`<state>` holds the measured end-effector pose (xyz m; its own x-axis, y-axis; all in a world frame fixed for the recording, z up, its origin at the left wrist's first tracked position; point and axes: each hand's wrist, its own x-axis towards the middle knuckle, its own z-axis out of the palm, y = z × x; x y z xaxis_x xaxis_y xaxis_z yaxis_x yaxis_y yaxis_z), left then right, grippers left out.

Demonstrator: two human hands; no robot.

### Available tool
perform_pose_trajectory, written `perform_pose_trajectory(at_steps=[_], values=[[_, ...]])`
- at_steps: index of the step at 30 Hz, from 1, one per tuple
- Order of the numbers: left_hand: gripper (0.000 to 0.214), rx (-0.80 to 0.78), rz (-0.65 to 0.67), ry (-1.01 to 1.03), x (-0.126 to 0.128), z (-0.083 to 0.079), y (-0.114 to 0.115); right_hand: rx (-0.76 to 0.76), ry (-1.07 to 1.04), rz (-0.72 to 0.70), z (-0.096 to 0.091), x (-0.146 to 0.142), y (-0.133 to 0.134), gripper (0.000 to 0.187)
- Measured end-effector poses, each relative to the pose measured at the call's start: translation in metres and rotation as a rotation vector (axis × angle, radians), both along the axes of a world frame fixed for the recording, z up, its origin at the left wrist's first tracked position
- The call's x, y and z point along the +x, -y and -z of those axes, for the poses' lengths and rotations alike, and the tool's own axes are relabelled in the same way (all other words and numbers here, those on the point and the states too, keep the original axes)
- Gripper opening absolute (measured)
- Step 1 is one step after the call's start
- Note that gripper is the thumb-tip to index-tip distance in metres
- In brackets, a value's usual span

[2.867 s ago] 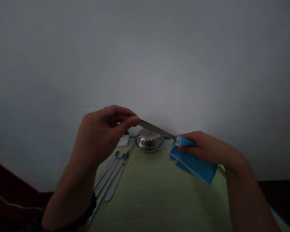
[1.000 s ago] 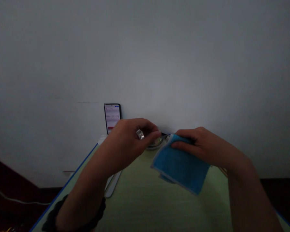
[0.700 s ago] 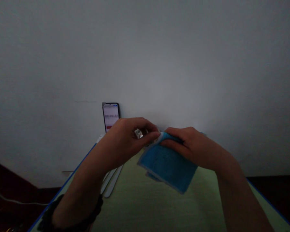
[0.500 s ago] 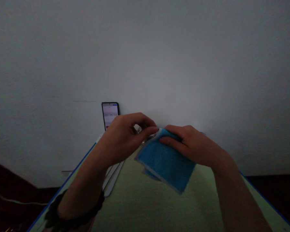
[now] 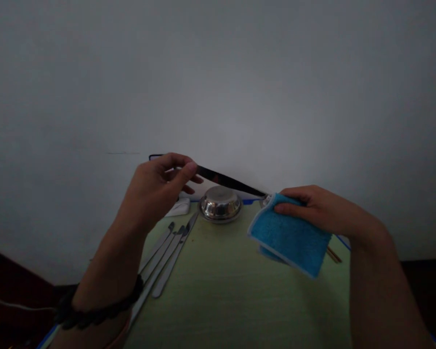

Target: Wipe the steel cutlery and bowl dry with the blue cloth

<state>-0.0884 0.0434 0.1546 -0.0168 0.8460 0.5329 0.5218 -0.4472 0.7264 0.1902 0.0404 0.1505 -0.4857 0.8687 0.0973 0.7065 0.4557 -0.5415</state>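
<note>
My left hand [image 5: 163, 189] pinches the end of a long, dark, shiny piece of cutlery [image 5: 227, 182] between thumb and fingertips. The piece slants down to the right, narrowing toward a folded blue cloth [image 5: 290, 237] with pale edging. Its far end is at the cloth's upper corner, partly covered, so I cannot tell whether it is a spoon, fork or knife. My right hand [image 5: 308, 208] grips the cloth, thumb on the near face, fingers behind. Both hands are raised over the table.
Several metal utensils [image 5: 167, 264], a knife among them, lie at the left of the pale green table [image 5: 232, 300]. An upturned steel bowl [image 5: 221, 206] stands by the wall, beside a white object [image 5: 181, 207]. Chopsticks [image 5: 333, 255] show at right. A phone [image 5: 155, 156] is mostly hidden.
My hands have moved apart, the left one up and left, the right one rightward with the cloth. The cutlery's long handle and the steel bowl now show between them.
</note>
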Motion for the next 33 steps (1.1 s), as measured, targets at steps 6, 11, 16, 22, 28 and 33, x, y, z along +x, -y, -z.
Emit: perform_pose_trajectory(at_steps=[6,11,16,22,28,33], values=[[0.028,-0.192,0.194,-0.702,-0.003,-0.007,0.009,-0.065,0.103,-0.069,-0.002,-0.010,0.003,0.029],[0.042,-0.410,0.386,-0.830,0.009,-0.003,0.011,-0.093,0.136,-0.155,-0.004,-0.019,0.003,0.028],[0.039,-0.451,0.445,-0.794,0.011,-0.001,0.010,-0.134,0.164,-0.141,-0.002,-0.021,-0.001,0.035],[0.031,-0.530,0.496,-0.770,0.011,0.000,0.007,-0.162,0.178,-0.138,-0.002,-0.022,-0.003,0.037],[0.032,-0.500,0.434,-0.830,-0.002,0.000,0.002,-0.188,0.182,-0.086,-0.001,-0.008,-0.004,0.041],[0.031,-0.400,0.426,-0.895,-0.001,0.003,0.009,-0.158,0.129,-0.064,-0.004,-0.005,0.000,0.037]])
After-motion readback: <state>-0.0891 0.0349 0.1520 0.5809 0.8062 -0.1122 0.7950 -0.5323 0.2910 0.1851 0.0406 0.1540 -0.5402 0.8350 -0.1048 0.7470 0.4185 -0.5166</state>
